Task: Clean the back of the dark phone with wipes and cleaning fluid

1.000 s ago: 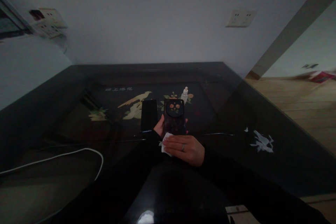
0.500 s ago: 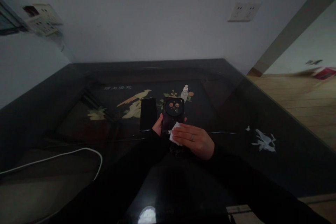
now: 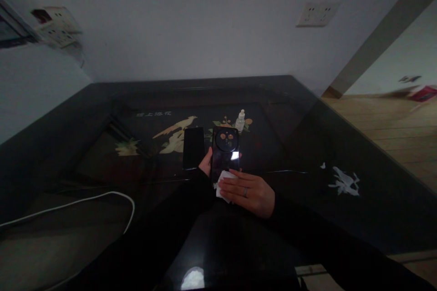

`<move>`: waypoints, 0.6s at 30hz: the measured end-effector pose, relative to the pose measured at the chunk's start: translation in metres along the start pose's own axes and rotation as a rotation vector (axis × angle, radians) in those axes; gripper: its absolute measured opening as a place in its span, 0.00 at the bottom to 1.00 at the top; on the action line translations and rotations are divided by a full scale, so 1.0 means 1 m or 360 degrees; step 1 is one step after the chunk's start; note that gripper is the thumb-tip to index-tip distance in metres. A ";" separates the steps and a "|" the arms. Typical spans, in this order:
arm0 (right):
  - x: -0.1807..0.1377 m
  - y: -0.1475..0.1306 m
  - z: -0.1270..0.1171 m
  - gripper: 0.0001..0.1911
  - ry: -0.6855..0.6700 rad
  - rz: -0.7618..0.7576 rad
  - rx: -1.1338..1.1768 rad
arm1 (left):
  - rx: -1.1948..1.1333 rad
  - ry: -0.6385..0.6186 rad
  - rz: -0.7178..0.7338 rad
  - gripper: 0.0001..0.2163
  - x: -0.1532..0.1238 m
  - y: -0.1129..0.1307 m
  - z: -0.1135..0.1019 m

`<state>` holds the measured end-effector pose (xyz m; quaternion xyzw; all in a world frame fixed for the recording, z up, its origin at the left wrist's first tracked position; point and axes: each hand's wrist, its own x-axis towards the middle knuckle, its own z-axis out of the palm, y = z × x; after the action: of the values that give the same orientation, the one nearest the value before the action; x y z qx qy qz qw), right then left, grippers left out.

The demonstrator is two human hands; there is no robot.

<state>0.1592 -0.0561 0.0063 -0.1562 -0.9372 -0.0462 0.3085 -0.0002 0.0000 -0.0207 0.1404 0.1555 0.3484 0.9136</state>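
Observation:
My left hand [image 3: 205, 165] grips a black phone [image 3: 224, 151] from behind, its back with a round camera ring facing me. My right hand [image 3: 248, 192], a ring on one finger, presses a small white wipe [image 3: 224, 180] against the lower part of the phone's back. Both arms are in black sleeves. A second black phone [image 3: 193, 147] lies flat on the dark glass table [image 3: 307, 145] just left of the held one. A small white dropper bottle [image 3: 240, 121] stands beyond it.
A white cable [image 3: 102, 198] curves across the table at the left. White paper scraps [image 3: 343, 182] lie at the right. Bird and flower inlay shows under the glass. Wall sockets [image 3: 317, 12] sit on the wall behind. Wooden floor extends to the right.
My right hand slid the wipe up the phone's back, then down again. The phone tilted slightly and now catches a bright glint.

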 end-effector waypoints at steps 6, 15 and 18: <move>-0.019 0.028 -0.033 0.18 0.0400 0.0679 0.0254 | -0.0076 0.0034 0.0153 0.33 0.003 0.001 0.013; -0.016 0.027 -0.042 0.15 0.0953 0.1229 0.0220 | -0.0082 0.0062 -0.0001 0.30 -0.006 -0.005 0.023; -0.010 0.020 -0.032 0.19 0.0689 0.0819 0.0077 | -0.0023 0.0187 0.0059 0.26 -0.004 -0.004 0.024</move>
<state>0.1910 -0.0461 0.0255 -0.3668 -0.7805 0.0233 0.5056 0.0088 -0.0089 0.0004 0.1159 0.2038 0.3740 0.8973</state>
